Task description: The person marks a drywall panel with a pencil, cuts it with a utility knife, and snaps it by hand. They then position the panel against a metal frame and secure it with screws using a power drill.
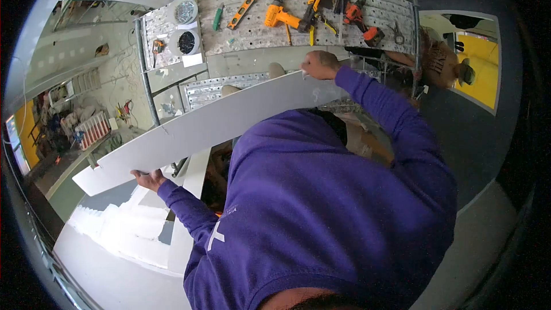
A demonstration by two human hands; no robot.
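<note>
A long white strip of plasterboard (189, 129) slants across in front of my body, its left end lower and nearer. My left hand (149, 179) grips its near edge toward the left end, thumb on top and fingers underneath. My right hand (321, 65) is closed at the far edge toward the right end. A small pale spot shows below its fingertips; I cannot make out what it is. My purple sleeves and torso cover the middle of the view and hide part of the strip's near side.
Beyond the strip stands a perforated metal scaffold platform (258, 40). On it lie a yellow drill (281, 17), a red drill (361, 22), an orange level (241, 11) and two tubs of screws (185, 11). At right is another person (442, 63). Scaffold poles (146, 74) rise beside the platform.
</note>
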